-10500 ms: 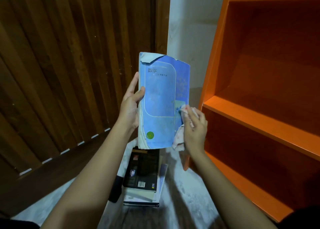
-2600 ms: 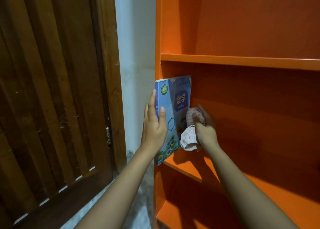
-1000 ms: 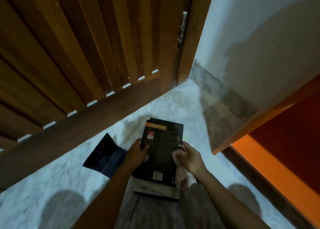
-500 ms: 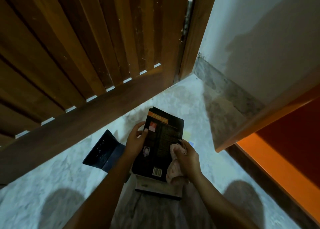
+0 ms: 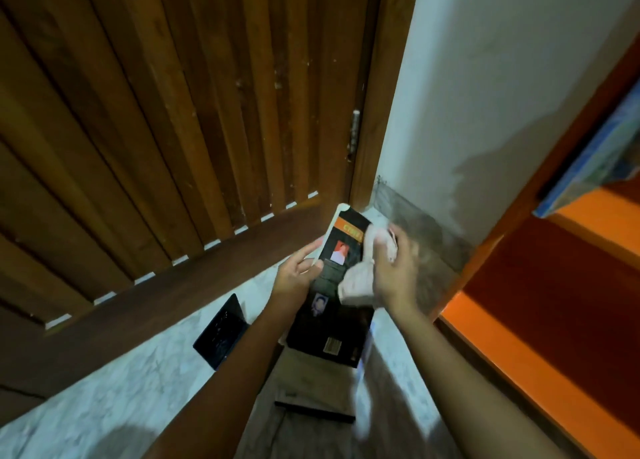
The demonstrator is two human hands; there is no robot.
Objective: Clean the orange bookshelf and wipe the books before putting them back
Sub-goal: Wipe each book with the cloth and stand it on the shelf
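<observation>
A black book (image 5: 332,323) with an orange band at its top is lifted off the floor and tilted up in front of me. My left hand (image 5: 298,278) grips its left edge. My right hand (image 5: 393,278) holds a pale cloth (image 5: 360,278) pressed against the book's cover near the top right. The orange bookshelf (image 5: 540,351) stands at the right, and a blue book (image 5: 588,160) stands upright on one of its shelves.
On the marble floor below lies a brownish book (image 5: 311,382), and a dark blue book (image 5: 221,334) lies further left. A brown slatted wooden door (image 5: 180,112) fills the left and a white wall (image 5: 485,94) is behind.
The black book has been raised from the stack and tilted upward. My right hand with the cloth has slid up the cover toward its top. The view has tipped upward.
</observation>
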